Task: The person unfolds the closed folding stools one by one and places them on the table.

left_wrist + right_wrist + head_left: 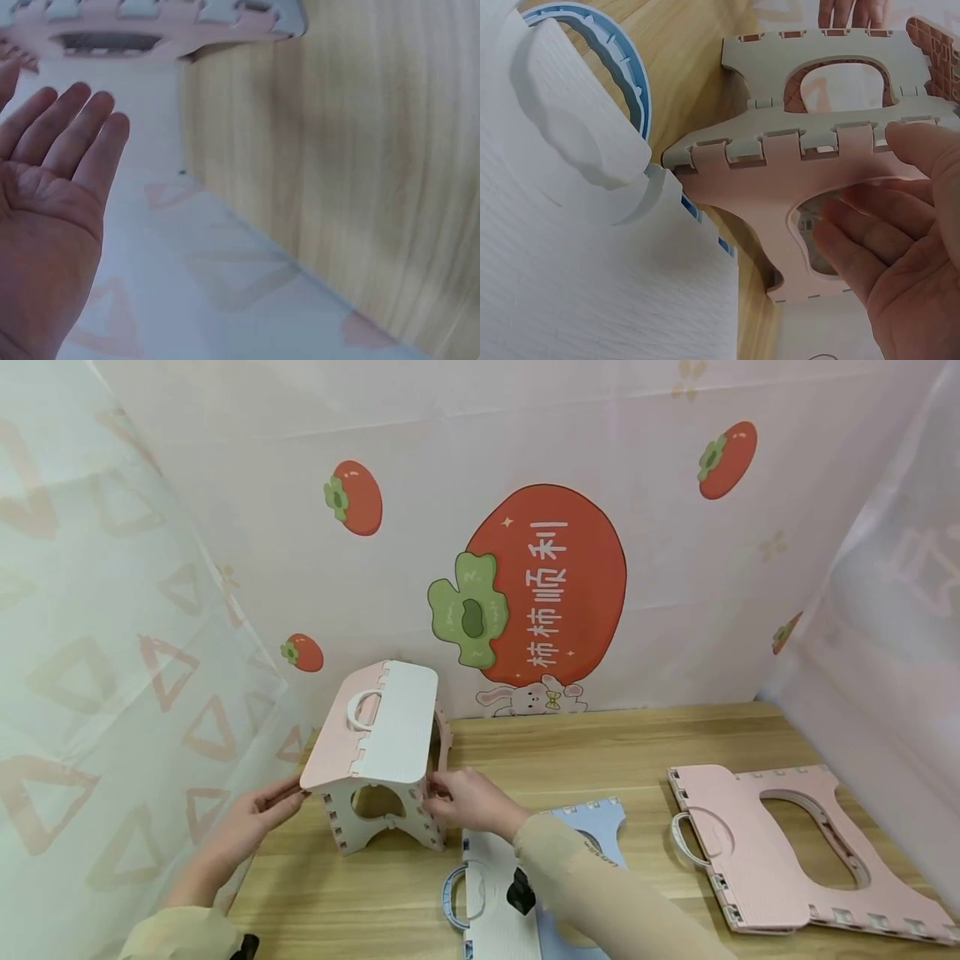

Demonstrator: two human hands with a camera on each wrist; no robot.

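Observation:
A pink-and-white folding step stool (397,727) stands at the back left, its top bent into a ridge like a roof. My left hand (243,831) is at the stool's left edge, fingers extended; in the left wrist view the palm (49,202) faces up, apart from the stool. At the stool's right side, my right hand (476,802) holds a leg panel. The right wrist view shows the thumb by the seam of the pink panel (739,184) and the fingers at its oval opening. Whether every fingertip touches is hard to tell.
A folded blue-and-white stool (495,893) lies flat at the front, partly under my right forearm. To the right lies a folded pink stool (757,852) with its handle out. Printed cloth walls (637,427) border the wooden table (360,910) at the back and sides.

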